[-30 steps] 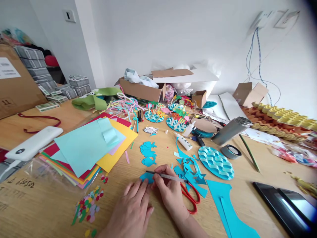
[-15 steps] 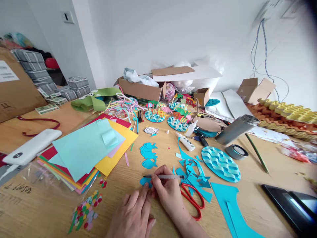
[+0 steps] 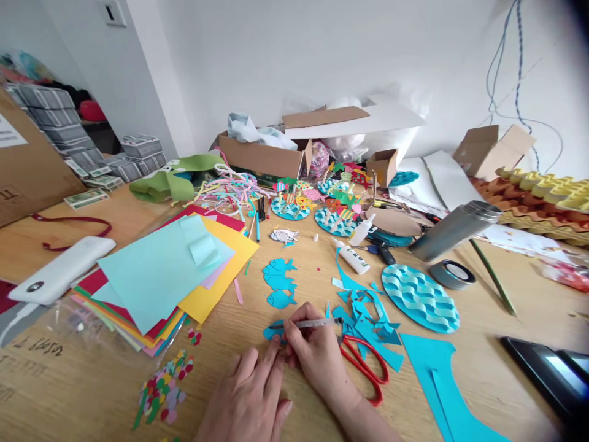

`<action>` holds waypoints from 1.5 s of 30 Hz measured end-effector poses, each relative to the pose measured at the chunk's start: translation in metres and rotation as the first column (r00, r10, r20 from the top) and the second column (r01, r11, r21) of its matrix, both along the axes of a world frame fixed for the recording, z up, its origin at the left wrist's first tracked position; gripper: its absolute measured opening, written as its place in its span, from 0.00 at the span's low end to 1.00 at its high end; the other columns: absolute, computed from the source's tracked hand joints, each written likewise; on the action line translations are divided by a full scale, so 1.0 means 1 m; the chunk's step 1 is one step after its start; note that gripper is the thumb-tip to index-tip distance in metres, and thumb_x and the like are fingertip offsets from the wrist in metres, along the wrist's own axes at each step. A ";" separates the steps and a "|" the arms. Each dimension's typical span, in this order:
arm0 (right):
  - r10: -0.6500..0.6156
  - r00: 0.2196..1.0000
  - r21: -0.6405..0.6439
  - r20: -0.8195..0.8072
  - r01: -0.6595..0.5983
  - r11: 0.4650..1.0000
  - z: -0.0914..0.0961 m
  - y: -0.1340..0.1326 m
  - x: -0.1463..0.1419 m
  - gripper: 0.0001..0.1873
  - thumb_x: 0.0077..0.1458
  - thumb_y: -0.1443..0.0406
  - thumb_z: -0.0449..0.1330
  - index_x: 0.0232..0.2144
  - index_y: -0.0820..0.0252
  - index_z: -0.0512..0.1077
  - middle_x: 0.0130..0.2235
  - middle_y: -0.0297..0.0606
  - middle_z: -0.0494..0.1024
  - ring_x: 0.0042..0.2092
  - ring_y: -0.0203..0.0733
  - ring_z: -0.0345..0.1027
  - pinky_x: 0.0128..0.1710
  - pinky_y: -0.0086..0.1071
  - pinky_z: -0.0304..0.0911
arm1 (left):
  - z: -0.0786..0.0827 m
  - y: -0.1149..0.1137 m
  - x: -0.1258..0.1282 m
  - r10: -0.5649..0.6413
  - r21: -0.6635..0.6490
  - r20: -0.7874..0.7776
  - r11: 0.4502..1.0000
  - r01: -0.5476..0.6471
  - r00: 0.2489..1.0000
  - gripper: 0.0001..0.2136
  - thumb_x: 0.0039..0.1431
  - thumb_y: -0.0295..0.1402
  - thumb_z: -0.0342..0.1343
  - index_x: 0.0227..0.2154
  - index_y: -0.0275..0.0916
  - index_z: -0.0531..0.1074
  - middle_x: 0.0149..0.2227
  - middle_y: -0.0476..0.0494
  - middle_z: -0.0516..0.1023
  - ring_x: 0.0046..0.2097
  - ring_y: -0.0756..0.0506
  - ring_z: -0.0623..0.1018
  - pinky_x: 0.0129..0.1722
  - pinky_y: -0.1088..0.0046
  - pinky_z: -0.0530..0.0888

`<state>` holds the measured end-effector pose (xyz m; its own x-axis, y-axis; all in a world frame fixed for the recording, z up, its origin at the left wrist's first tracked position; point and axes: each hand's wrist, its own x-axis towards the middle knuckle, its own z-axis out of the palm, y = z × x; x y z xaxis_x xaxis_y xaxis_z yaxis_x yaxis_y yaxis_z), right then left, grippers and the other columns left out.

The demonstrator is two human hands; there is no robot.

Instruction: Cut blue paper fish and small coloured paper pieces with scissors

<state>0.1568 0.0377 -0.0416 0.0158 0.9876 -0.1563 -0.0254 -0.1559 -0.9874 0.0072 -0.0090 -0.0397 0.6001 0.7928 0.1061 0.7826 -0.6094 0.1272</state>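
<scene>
My right hand (image 3: 315,359) grips a slim grey pen (image 3: 319,322), held nearly level with its tip over a small blue paper fish (image 3: 272,333). My left hand (image 3: 248,393) lies flat on the table, its fingertips at the lower edge of that fish. Part of the fish is hidden beneath my fingers. Just beyond lie more blue paper fish (image 3: 280,299) with drawn lines, and a black-and-white fish (image 3: 284,235) farther back. Red-handled scissors (image 3: 380,374) rest right of my right hand, their blades largely hidden, beside blue paper scraps (image 3: 368,322).
Coloured paper sheets (image 3: 147,264) and paper dots (image 3: 168,387) lie left. A wavy blue disc (image 3: 421,298), glue bottle (image 3: 354,261), tape roll (image 3: 453,273) and steel flask (image 3: 453,230) stand right. Farther back are finished fish decorations (image 3: 289,207) and an open cardboard box (image 3: 262,156).
The view has shifted slightly, so things on the right appear farther right. The pen's rear end sits a little higher against the fish. Both hands keep nearly the same place.
</scene>
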 end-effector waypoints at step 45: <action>-0.014 0.999 -0.003 0.029 0.014 1.000 0.000 0.000 0.002 0.11 0.53 0.60 0.60 0.26 0.56 0.61 0.15 0.23 0.67 0.13 0.29 0.59 0.11 0.19 0.54 | 0.016 0.004 -0.007 0.094 -0.048 0.021 0.994 -0.093 0.995 0.15 0.62 0.25 0.40 0.48 0.36 0.65 0.49 0.34 0.77 0.44 0.42 0.80 0.36 0.67 0.77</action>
